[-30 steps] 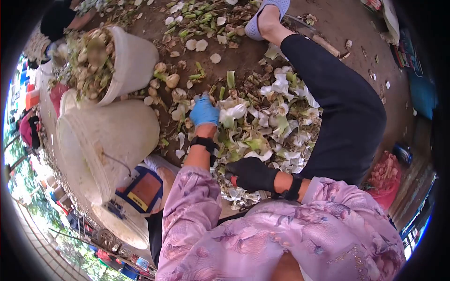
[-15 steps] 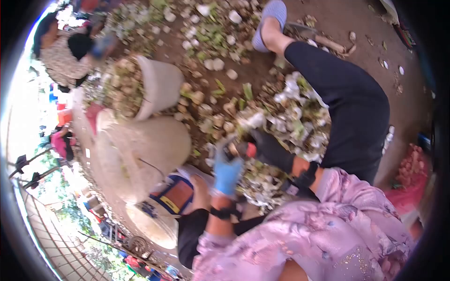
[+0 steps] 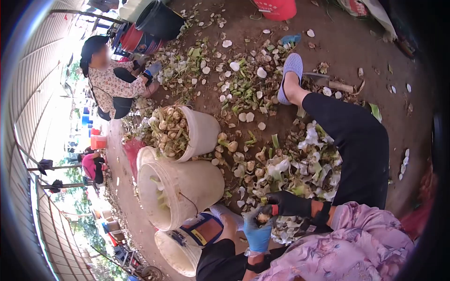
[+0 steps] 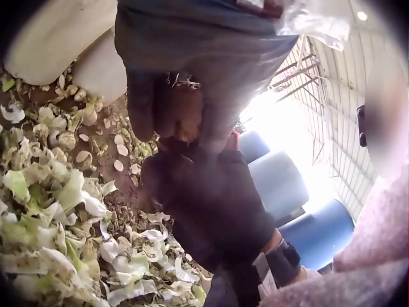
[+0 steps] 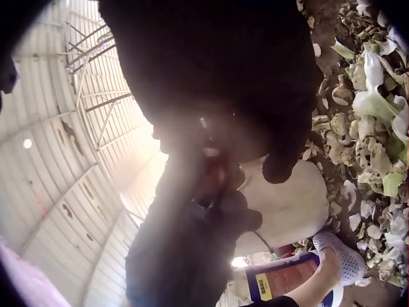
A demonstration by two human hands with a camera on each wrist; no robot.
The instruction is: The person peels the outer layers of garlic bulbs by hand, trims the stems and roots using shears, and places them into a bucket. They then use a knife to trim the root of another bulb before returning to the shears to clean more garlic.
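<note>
In the head view my left hand (image 3: 259, 232), in a blue glove, grips a pale brownish bulb (image 3: 263, 218) low in front of my body. My right hand (image 3: 291, 204), black-gloved, comes against it from the right and holds a small red tool (image 3: 274, 209); its working end is hidden. The left wrist view shows the left fingers (image 4: 142, 105) curled around the bulb, with the dark right hand (image 4: 204, 198) close below. In the right wrist view both hands are dark and meet around the work. Pale peelings (image 3: 304, 173) lie beyond the hands.
A white bucket full of bulbs (image 3: 201, 133) leans left of the heap. Nearer stand another white bucket (image 3: 201, 187) and a labelled bucket (image 3: 185, 248). My leg (image 3: 358, 140) borders the heap on the right. Another person (image 3: 117, 84) crouches at far left; a sickle-like tool (image 3: 340, 86) lies beyond my foot.
The left hand was reaching to the bulbs by the heap; it has come back toward my body with a bulb and met the right hand. The head view has swung left.
</note>
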